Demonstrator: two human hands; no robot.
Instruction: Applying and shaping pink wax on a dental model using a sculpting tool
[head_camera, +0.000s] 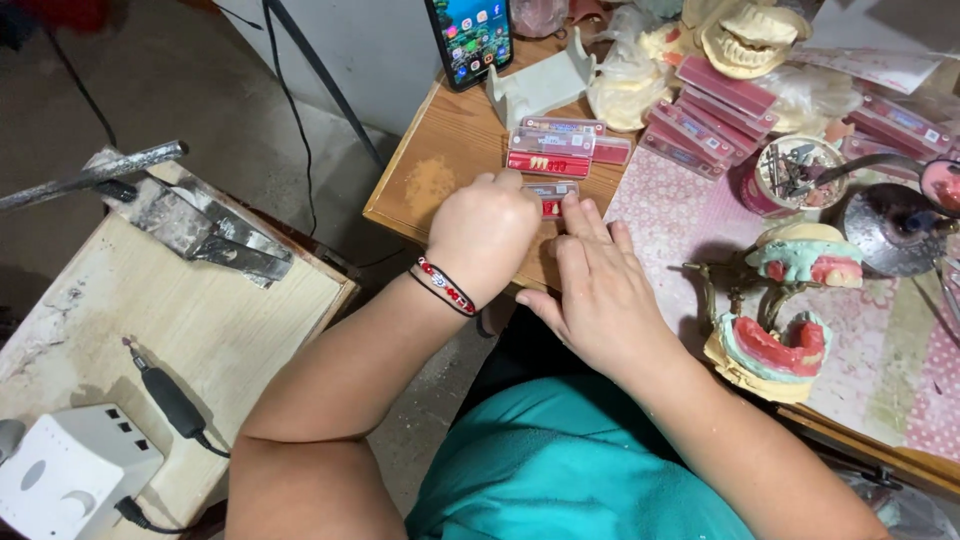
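Note:
My left hand (487, 232), with a beaded bracelet at the wrist, is curled over a small red and clear tooth card (553, 197) on the wooden table (430, 180). My right hand (598, 285) lies flat beside it, its fingertips pressing on the same card. Just beyond the card sit two or three more red cards of artificial teeth (552, 152) in a short stack. To the right stands a brass articulator (785, 310) with green casts and pink wax dentures.
A phone (470, 35) leans at the table's far edge next to a pale plastic holder (540, 85). Several red tooth cards (710, 120), plaster casts (750, 35) and a tin of burs (795, 172) crowd the back right. A side bench (190, 330) at left carries a white motor unit (70, 475).

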